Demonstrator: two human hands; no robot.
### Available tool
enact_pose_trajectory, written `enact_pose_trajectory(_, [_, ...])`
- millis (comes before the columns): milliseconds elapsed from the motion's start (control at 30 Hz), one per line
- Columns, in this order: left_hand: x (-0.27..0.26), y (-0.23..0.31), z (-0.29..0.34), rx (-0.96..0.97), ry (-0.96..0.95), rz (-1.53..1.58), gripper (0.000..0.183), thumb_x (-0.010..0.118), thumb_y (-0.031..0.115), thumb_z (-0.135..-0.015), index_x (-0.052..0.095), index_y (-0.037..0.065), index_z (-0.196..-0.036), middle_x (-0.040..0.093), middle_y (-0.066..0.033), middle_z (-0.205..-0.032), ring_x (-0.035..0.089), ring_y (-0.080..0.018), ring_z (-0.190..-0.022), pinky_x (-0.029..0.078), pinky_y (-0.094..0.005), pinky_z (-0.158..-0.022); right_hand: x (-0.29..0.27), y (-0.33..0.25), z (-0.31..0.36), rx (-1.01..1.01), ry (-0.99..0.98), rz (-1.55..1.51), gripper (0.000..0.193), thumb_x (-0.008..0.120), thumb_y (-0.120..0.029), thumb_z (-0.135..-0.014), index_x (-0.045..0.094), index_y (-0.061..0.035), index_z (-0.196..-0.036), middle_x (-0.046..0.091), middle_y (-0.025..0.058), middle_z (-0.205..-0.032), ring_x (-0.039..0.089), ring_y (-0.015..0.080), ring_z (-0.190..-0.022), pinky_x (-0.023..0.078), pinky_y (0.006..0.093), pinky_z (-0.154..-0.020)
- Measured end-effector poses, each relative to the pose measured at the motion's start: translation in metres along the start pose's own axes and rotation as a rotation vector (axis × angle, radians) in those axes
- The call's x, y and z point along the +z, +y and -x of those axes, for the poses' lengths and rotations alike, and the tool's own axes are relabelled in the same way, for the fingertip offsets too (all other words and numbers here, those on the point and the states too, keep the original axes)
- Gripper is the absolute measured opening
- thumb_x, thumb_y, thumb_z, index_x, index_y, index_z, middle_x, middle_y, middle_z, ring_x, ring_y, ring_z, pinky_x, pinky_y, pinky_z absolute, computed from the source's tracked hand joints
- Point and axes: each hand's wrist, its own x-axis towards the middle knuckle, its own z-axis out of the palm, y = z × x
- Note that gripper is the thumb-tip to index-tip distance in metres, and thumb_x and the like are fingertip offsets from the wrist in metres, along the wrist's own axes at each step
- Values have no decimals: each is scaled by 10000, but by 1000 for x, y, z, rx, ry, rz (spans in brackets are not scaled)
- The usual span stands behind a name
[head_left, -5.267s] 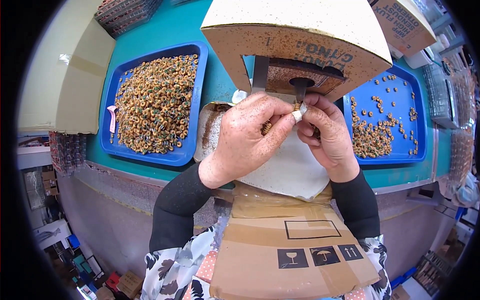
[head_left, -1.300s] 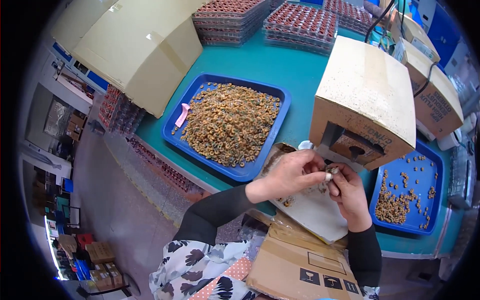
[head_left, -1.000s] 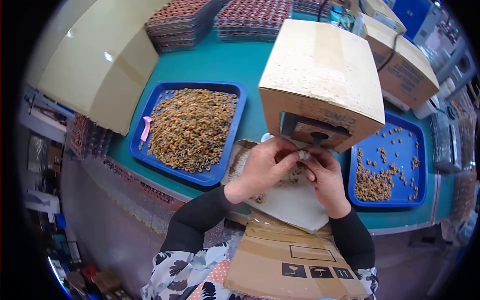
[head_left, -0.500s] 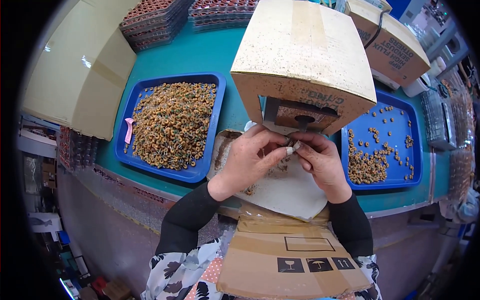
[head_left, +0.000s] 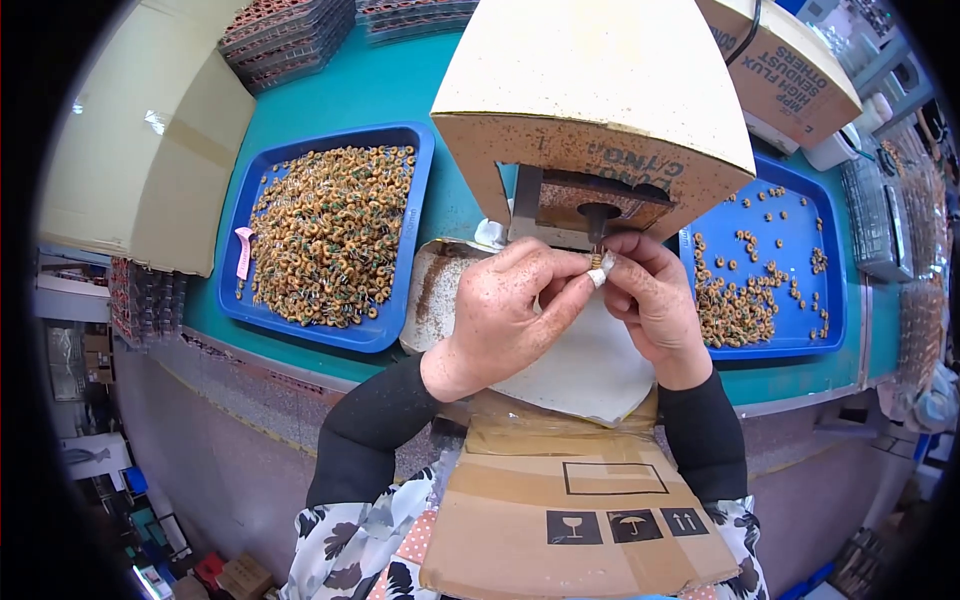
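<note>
Small coil [head_left: 597,261] pinched at the box [head_left: 595,75]

Left hand [head_left: 512,312] and right hand [head_left: 657,302] meet, each grip clamped on the coil below a dark funnel [head_left: 599,217]. A blue tray [head_left: 419,185] of rings [head_left: 330,235] lies left, a second tray [head_left: 837,275] right, on the bench [head_left: 325,95].

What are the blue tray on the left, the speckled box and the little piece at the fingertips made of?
Tray: probably moulded plastic, smooth, with a slight sheen and rounded corners.

Box: looks like matt cardboard, brown in front, paler on top, with a ragged cut opening.

Piece: perhaps wound metal wire, judging by its coppery ridges; fingers partly hide it.
</note>
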Motion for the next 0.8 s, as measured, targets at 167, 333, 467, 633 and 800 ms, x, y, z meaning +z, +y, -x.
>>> enact_pose_trajectory(167, [1, -2, 1, 28, 18, -16, 117, 704, 27, -758, 662, 22, -868, 577, -58, -673, 542, -139, -510, 435, -266, -462, 3, 1, 0, -6, 28, -39, 164, 622, -71, -860, 584, -31, -1014, 529, -22, -728, 393, 41, -526, 248, 155, -424])
enact_pose_trajectory(333, [-2, -1, -3, 55, -10, -30, 115, 692, 15, -758, 648, 17, -863, 579, -68, -685, 547, -155, -514, 438, -274, -464, 3, 0, 0, -12, 1, -47, 168, 643, -119, -867, 598, -24, -999, 546, -29, -748, 394, 25, -544, 264, 166, -444])
enact_pose_trajectory(467, [-4, -3, -5, 61, -34, -35, 98, 691, 23, -758, 644, 19, -843, 582, -71, -688, 553, -166, -524, 444, -279, -471, 3, 1, 0, -10, 15, -33, 166, 642, -116, -868, 599, -28, -1003, 550, -29, -749, 396, 24, -546, 266, 164, -446])
enact_pose_trajectory(633, [-6, -4, -10, 36, -47, -33, 75, 689, 38, -760, 644, 27, -820, 585, -73, -692, 563, -180, -540, 450, -294, -481, 9, 5, 0, -69, 66, -49, 184, 593, -65, -866, 559, -30, -1043, 509, -11, -721, 404, 39, -524, 258, 161, -415])
enact_pose_trajectory(800, [-9, -3, -14, -2, -81, -23, 76, 690, 43, -760, 646, 30, -821, 583, -74, -689, 559, -179, -534, 448, -292, -481, 11, 5, 0, -73, 73, -44, 188, 581, -65, -870, 550, -27, -1051, 491, -17, -704, 402, 38, -524, 260, 162, -416])
